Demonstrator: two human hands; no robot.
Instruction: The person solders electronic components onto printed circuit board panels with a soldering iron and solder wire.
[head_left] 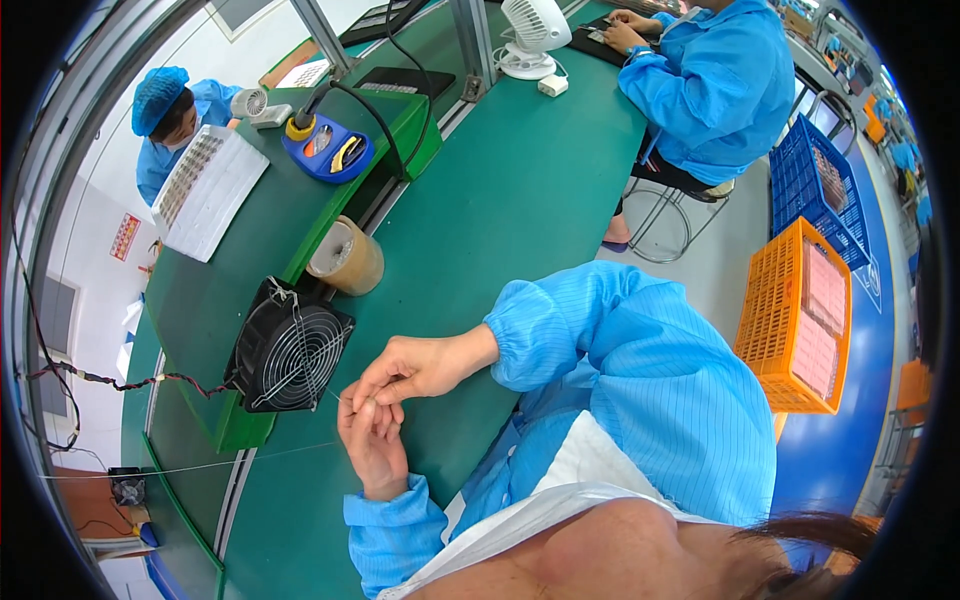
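Apparently pinching something too small to identify with left grip [368, 412] and right grip [380, 392]; best kept steady, clear of black fan [297, 362] just left of both.

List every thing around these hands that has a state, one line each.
Right hand: thumb and forefinger pinched together; any small item held, unclear.
Left hand: fingers bent, meeting the right hand.
Black fan: wired; spinning or stopped, unclear.
Soldering iron: resting in blue stand.
White fan: upright; running or not, unclear.
Orange crate: uncovered, holding pink stacks.
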